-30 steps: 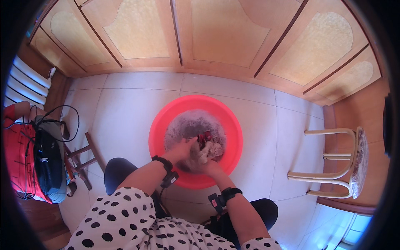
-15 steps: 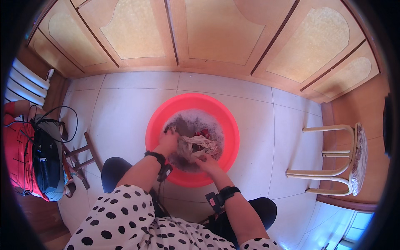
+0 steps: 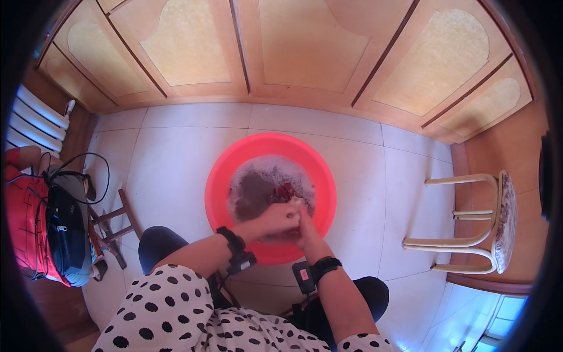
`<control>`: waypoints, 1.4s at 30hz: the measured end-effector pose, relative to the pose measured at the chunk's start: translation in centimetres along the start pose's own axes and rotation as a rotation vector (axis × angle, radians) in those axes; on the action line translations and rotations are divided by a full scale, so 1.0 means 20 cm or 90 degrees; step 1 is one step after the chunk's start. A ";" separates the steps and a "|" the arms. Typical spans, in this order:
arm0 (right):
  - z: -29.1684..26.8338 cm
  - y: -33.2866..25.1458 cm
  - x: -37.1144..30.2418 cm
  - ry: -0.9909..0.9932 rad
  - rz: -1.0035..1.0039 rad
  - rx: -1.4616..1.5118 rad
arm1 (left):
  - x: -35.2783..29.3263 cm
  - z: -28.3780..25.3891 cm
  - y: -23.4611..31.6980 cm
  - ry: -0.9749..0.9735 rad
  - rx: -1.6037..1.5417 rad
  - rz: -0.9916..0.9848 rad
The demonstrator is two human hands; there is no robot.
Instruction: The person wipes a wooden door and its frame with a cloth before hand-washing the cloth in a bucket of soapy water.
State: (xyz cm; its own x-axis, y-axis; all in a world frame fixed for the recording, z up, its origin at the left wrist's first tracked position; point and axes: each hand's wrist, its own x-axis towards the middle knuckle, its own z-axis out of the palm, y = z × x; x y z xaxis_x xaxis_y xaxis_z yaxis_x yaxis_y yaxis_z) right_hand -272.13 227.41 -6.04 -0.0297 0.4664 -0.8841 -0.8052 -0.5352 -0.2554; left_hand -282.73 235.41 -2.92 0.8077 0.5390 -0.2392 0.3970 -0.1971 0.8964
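A red plastic basin [image 3: 212,193] on the floor holds murky, foamy water. Over its near right part my two hands are pressed together. My left hand [image 3: 278,219] is closed, with a small bit of pale, wet cloth [image 3: 297,201] showing at its fingers. Against it, my right hand [image 3: 307,227] is closed on the same cloth; most of the cloth is hidden by the hands. Just beyond them a dark red patterned cloth [image 3: 283,192] lies partly sunk in the suds. Both wrists wear black straps with small boxes.
Wooden cabinet doors [image 3: 311,47] line the far side. At right stands a chair [image 3: 487,243] with pale legs and a patterned seat. To the left, a red and black bag [image 3: 67,226] with loose cables rests near a brown folding stool frame [image 3: 120,223] and a white radiator [image 3: 38,120].
My left hand has moved right from the basin's left side to meet my right hand. The pale cloth, spread in the water before, is now bunched between them.
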 end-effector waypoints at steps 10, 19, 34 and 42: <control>0.13 0.03 0.02 -0.236 -0.088 0.116 | -0.04 -0.02 0.13 0.059 0.216 -0.028; 0.16 0.08 -0.12 0.029 0.053 -0.004 | 0.04 -0.27 -0.46 0.238 0.313 -0.356; -0.05 0.14 0.06 0.077 -0.061 -0.089 | 0.11 -0.11 -0.21 0.106 0.502 -0.151; 0.03 0.04 -0.16 0.135 -0.103 -0.083 | 0.06 -0.05 -0.35 -0.017 0.480 -0.250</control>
State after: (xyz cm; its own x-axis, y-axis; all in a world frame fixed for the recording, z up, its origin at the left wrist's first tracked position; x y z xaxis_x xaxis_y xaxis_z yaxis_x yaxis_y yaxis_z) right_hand -272.95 225.88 -3.12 0.2283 0.4021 -0.8867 -0.7064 -0.5583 -0.4351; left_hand -284.99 238.37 -9.15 0.5564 0.6646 -0.4987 0.8274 -0.4978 0.2599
